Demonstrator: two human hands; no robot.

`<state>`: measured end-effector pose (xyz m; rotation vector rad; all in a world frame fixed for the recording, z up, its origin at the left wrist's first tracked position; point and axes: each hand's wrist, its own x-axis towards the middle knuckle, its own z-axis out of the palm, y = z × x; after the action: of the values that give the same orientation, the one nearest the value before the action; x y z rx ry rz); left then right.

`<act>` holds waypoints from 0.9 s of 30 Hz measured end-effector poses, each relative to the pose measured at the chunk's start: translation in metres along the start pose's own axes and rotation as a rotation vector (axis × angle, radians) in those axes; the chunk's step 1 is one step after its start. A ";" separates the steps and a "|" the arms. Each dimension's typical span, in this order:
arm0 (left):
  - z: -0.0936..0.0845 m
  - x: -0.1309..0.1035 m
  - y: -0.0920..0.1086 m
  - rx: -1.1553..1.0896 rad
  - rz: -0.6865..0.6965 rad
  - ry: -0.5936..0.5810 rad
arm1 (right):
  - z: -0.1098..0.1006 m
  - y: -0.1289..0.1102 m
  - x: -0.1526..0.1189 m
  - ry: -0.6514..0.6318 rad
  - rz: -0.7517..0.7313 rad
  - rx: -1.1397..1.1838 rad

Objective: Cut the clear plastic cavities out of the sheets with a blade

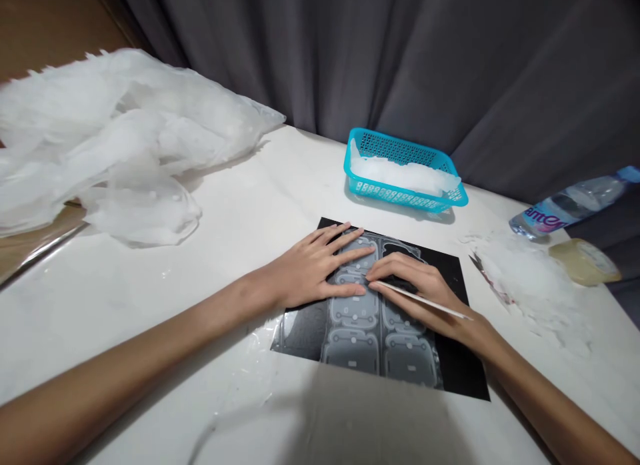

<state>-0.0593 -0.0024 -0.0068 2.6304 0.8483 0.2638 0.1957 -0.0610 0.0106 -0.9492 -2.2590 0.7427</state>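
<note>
My left hand [320, 265] lies with fingers spread on a clear plastic sheet [353, 348] printed with rounded grey-white panel shapes. That sheet rests on a black mat [463, 378]. Pinched in my right hand [425, 281] is a thin white pen-like tool [425, 300], slanting back over the hand. Its tip, close to my left thumb, is too small to make out. Above my right hand, a dark patch with a wavy outline [395, 249] shows within one of the panels.
Behind the mat stands a blue plastic basket [407, 199] holding white sheets. To the right are scissors [490, 281], a heap of white scraps [535, 278], a tape roll [583, 261] and a tilted-looking water bottle [570, 205]. Large plastic bags [125, 131] fill the left back.
</note>
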 end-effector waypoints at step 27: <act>-0.002 0.001 0.002 0.072 0.020 0.007 | 0.008 0.008 0.000 0.031 -0.071 -0.045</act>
<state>-0.0580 -0.0033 -0.0043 2.7078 0.8488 0.2519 0.1936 -0.0586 0.0003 -0.8900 -2.2790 0.6441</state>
